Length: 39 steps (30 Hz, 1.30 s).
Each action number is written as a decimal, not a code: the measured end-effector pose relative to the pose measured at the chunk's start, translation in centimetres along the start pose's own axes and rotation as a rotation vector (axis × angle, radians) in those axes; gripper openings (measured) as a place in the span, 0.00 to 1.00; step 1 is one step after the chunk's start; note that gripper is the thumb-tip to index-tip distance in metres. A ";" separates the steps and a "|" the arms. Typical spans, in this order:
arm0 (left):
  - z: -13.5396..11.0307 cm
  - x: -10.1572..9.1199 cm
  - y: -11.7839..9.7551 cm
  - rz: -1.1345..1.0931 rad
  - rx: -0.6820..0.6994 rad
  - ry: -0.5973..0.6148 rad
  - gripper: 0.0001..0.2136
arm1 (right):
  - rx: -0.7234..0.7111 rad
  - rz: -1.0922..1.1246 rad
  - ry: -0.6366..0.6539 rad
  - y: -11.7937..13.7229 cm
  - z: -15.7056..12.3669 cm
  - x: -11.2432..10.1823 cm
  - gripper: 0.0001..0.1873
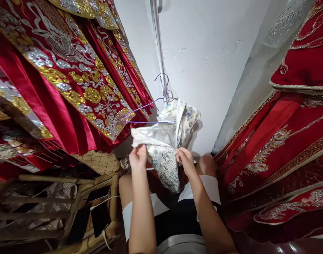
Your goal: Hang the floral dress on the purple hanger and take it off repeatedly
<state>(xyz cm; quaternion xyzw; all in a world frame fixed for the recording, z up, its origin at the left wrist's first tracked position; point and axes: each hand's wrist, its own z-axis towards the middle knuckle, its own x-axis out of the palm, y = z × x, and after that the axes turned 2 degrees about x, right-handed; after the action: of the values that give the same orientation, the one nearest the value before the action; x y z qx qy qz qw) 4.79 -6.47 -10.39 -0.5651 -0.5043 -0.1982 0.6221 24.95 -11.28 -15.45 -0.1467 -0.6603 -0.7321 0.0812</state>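
Observation:
A pale floral garment (163, 160) hangs in front of me, its right shoulder draped over a thin purple wire hanger (150, 122). The left half of the hanger is bare. My left hand (138, 157) is closed on the white edge at the garment's left side. On the right, my right hand (184, 157) pinches the garment's front edge near the middle. The hanger's hook stands upright against a white pole (158, 49). The lower tip of the cloth hangs between my knees.
Red gowns with gold and silver embroidery (92, 81) hang at the left. More red embroidered clothing (272, 155) hangs at the right, beside a sheer white fabric (246, 81). A bamboo chair (113, 197) at lower left holds dark phones (100, 218) and a white cable (104, 201).

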 end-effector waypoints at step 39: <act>-5.9 -2.2 0.4 1.479 -0.085 1.273 0.20 | -0.438 -0.352 0.017 10.9 14.1 0.9 0.12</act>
<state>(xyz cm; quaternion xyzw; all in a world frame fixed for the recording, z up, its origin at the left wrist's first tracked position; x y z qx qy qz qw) 6.57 -12.35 -11.56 -0.5481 0.4152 -0.0440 0.7247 28.98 1.49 -3.69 -0.0379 -0.5009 -0.8614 -0.0754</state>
